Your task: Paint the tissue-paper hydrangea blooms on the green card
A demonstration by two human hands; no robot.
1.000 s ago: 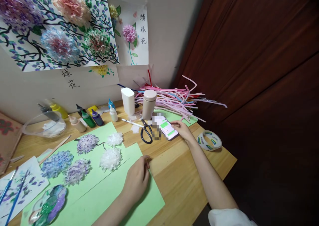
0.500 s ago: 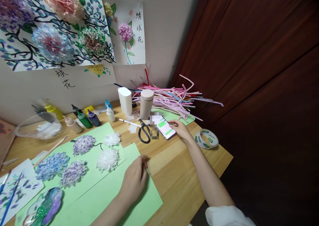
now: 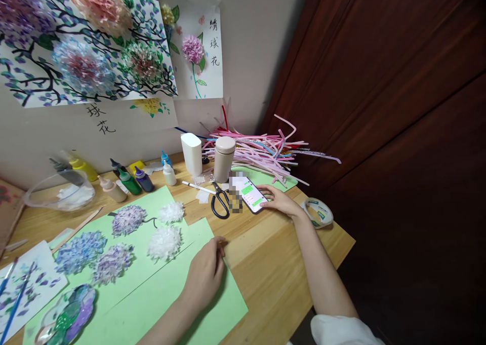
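My left hand (image 3: 207,274) rests on a light green sheet of paper (image 3: 167,304) at the front of the wooden table (image 3: 273,264); its fingers curl loosely at the sheet's right edge and hold nothing. My right hand (image 3: 279,201) reaches forward, fingers stretched flat against a phone (image 3: 251,194) whose lit screen shows green chat bubbles. Black-handled scissors (image 3: 220,203) lie just left of the phone. A second green sheet (image 3: 152,218) carries several fluffy paper flowers in purple, blue and white.
A tape roll (image 3: 319,212) sits right of my wrist near the table's edge. A pile of pink pipe cleaners (image 3: 266,152), a beige cylinder (image 3: 224,158), a white container (image 3: 191,154), small paint bottles (image 3: 131,180), a clear bowl (image 3: 61,195) and a palette (image 3: 70,314) surround the work. Dark wooden panelling (image 3: 398,107) fills the right.
My right hand has slid a little right and flattened beside the phone. The left hand has stayed put on the green sheet.
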